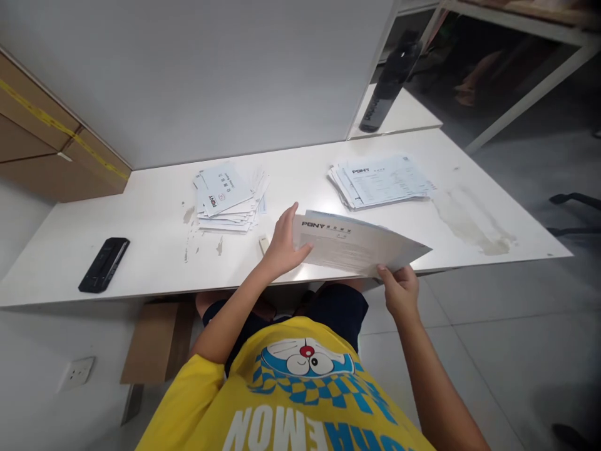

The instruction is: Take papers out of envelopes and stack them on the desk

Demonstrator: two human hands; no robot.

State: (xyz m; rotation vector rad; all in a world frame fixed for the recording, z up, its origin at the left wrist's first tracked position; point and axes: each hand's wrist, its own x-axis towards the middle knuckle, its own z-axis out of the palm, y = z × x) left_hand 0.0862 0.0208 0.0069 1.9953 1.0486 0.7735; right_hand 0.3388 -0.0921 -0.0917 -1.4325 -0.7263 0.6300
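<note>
Several printed sheets [350, 247] with a "PONY" heading are held up tilted over the front edge of the table. My left hand [284, 244] grips their left edge, thumb on the front face and fingers behind. At the lower right corner, my right hand [401, 288] pinches the sheets between thumb and fingers. Beyond my left hand lies an uneven pile of papers [228, 194], a bluish "PONY" sheet on top. A second pile of papers [382, 181] rests behind the held sheets to the right. A small pale object [263, 245] sits beside my left wrist, partly hidden.
A black phone-like device [104, 264] lies at the table's left end. Cardboard boxes [61, 131] stand at the back left, and a dark bottle-shaped object [389, 88] at the back right. Stains [474, 222] mark the white tabletop [154, 219]. Another cardboard box [153, 341] is underneath.
</note>
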